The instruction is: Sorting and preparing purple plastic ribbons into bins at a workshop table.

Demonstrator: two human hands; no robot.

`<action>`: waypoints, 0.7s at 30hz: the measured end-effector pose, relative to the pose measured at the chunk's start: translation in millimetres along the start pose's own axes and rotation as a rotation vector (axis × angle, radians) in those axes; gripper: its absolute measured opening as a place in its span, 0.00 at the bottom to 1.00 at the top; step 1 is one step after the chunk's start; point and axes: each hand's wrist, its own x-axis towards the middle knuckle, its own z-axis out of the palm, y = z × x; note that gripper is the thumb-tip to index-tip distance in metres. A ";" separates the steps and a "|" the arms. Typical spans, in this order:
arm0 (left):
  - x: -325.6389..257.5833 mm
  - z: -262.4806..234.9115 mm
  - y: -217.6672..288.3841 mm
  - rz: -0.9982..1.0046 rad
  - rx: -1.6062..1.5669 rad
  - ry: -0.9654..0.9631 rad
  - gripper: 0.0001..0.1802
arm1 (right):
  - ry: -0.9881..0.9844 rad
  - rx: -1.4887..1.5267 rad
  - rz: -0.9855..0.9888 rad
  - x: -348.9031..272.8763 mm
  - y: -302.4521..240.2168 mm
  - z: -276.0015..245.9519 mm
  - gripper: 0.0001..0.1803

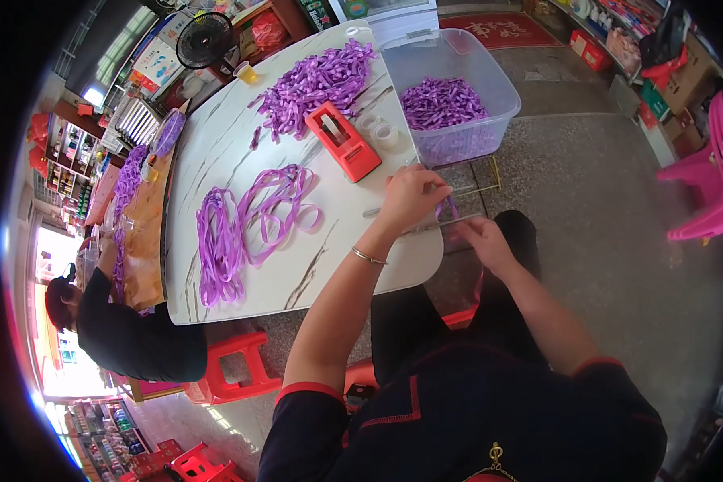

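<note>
At the table's right edge, my left hand [414, 194] is closed, its fingertips pinched where a purple ribbon [453, 206] comes out. My right hand [488, 243], a little lower and to the right, pinches the same ribbon, whose tail hangs down by my knee. Two thin rods stick out over the edge, and the ribbon passes beside them; how it wraps there is too small to tell. Loose lengths of purple ribbon [221, 249] lie on the marbled white table [329, 281]. A heap of short purple ribbon pieces [321, 84] sits farther back.
A red tape dispenser [343, 143] and clear tape rolls [384, 134] are beyond my left hand. A clear plastic bin [490, 132] with purple pieces stands right of the table. Another person [128, 321] sits at the left by a wooden table. Pink chairs [711, 181] stand far right.
</note>
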 end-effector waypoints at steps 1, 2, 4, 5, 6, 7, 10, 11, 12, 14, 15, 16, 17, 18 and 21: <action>0.2 -0.1 -0.3 -0.007 -0.005 -0.006 0.11 | -0.023 -0.035 0.041 -9.2 -5.3 0.6 0.10; 0.0 -0.1 -0.6 -0.006 -0.006 -0.007 0.11 | -0.045 -0.071 0.083 -19.1 -9.0 1.1 0.10; 1.0 0.6 0.4 -0.044 0.016 -0.031 0.12 | -0.047 -0.072 0.111 -43.1 -10.9 1.2 0.10; 1.8 1.1 0.2 -0.039 0.013 -0.034 0.12 | -0.055 -0.071 0.140 -55.6 -11.6 1.2 0.10; 2.7 1.6 0.6 -0.046 0.012 -0.043 0.12 | -0.047 -0.073 0.141 -69.2 -15.4 0.1 0.10; 2.7 1.6 -0.6 -0.056 0.014 -0.051 0.13 | -0.072 -0.116 0.146 -82.2 -19.8 -0.2 0.10; 2.4 3.9 -6.0 -0.056 -0.002 -0.045 0.13 | -0.078 -0.091 0.170 -119.5 -27.8 1.4 0.10; 2.9 2.7 -10.2 -0.053 -0.013 -0.061 0.13 | -0.095 -0.190 0.147 -130.3 -36.5 2.8 0.10; 4.4 3.1 -11.2 -0.047 -0.021 -0.062 0.13 | -0.106 -0.291 0.124 -140.2 -45.9 3.2 0.09; 5.6 3.1 -9.7 -0.102 -0.007 -0.094 0.13 | -0.104 -0.386 0.131 -158.0 -54.9 2.6 0.08; 6.1 2.2 -9.0 -0.081 -0.051 -0.088 0.14 | -0.109 -0.478 0.034 -166.9 -55.1 2.2 0.07; 5.4 1.7 -8.0 -0.077 -0.055 -0.087 0.14 | -0.115 -0.569 -0.064 -175.2 -54.1 1.7 0.07; 4.8 0.9 -7.0 -0.088 -0.059 -0.096 0.14 | -0.138 -0.551 -0.037 -182.3 -52.4 1.3 0.06; 3.7 0.1 -5.5 -0.102 -0.063 -0.105 0.14 | -0.136 -0.556 -0.036 -188.8 -53.5 3.4 0.06; 4.2 -3.6 -2.5 -0.143 -0.060 -0.160 0.15 | -0.131 -0.570 -0.107 -202.7 -57.4 8.5 0.05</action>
